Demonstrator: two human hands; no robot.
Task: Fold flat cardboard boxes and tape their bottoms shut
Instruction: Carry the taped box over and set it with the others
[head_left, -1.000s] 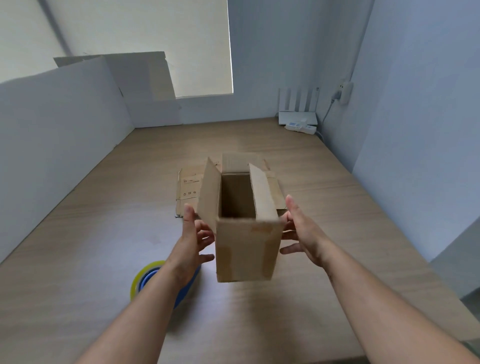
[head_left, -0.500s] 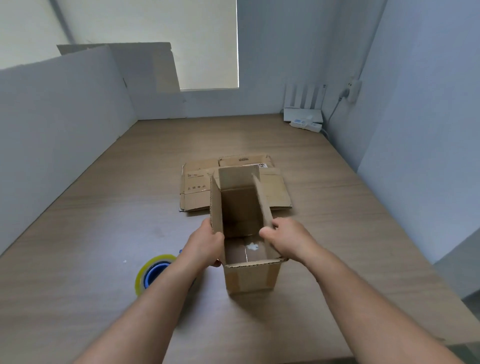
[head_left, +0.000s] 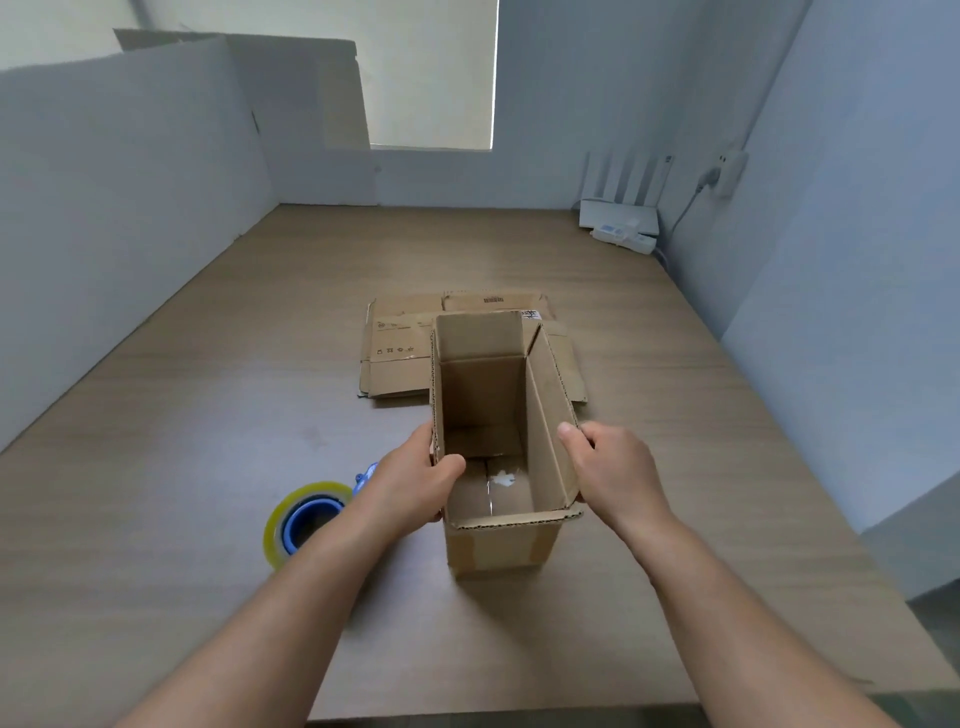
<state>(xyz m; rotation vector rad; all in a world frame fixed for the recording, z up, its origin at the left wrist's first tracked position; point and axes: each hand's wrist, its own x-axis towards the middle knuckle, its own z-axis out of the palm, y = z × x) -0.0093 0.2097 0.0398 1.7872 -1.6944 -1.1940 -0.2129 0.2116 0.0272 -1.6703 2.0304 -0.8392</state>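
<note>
An erected brown cardboard box (head_left: 498, 545) stands upright on the wooden table (head_left: 208, 415), its top open and its upper flaps raised. Inside, the bottom flaps meet at a seam with a pale patch on it. My left hand (head_left: 421, 480) grips the box's left wall, thumb over the rim. On the other side my right hand (head_left: 613, 467) holds the right flap and wall. Behind the box lies a stack of flat cardboard boxes (head_left: 400, 353). A roll of clear tape on a blue dispenser (head_left: 304, 519) lies left of my left wrist.
White partition boards (head_left: 130, 182) line the left and far sides. A white router (head_left: 621, 208) and a power strip (head_left: 626, 240) sit at the far right corner, with a cable up the grey wall. The table's near edge runs below my forearms.
The box came down from mid-air and now stands on the table. Both hands shifted from its outer sides up to the top rim and flaps.
</note>
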